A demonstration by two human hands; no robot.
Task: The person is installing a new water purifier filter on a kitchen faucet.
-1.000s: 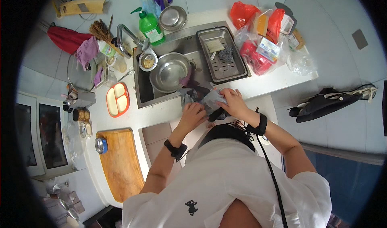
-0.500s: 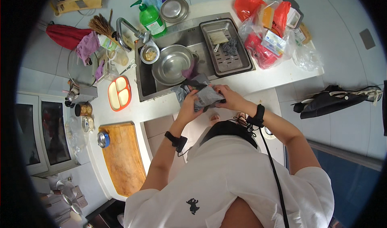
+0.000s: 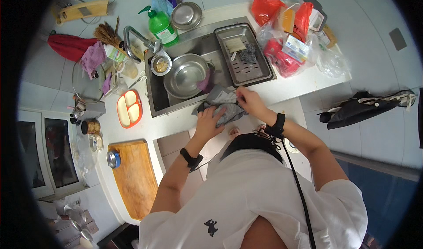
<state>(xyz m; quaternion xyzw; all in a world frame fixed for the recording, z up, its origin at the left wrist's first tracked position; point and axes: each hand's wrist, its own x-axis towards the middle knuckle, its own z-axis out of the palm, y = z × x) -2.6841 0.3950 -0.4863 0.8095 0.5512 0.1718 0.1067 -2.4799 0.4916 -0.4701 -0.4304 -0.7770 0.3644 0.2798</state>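
Observation:
A grey cloth [image 3: 227, 110], bunched and folded, lies over the front edge of the sink [image 3: 176, 106]. My left hand [image 3: 208, 125] grips its near left part, fingers bent over the fabric. At its right side my right hand [image 3: 251, 101] is closed in a pinch on the edge of the cloth. A paler patch shows on the cloth's upper part. Just beyond it, in the sink, stands a round steel basin [image 3: 187, 75]; a purple scrap [image 3: 204, 84] shows against its near right side.
A perforated steel tray [image 3: 244, 68] holding a scouring pad sits at the sink's right. Plastic bags [image 3: 286, 57] crowd the right counter. Left lie a divided plate [image 3: 130, 108] and a wooden board [image 3: 135, 178]. The faucet [image 3: 139, 37] and green pump bottle [image 3: 163, 26] stand behind.
The grey cloth has been spread wider and flatter. My left hand has shifted down slightly and lies more over the fabric; my right hand has drawn up to a pinch at its edge.

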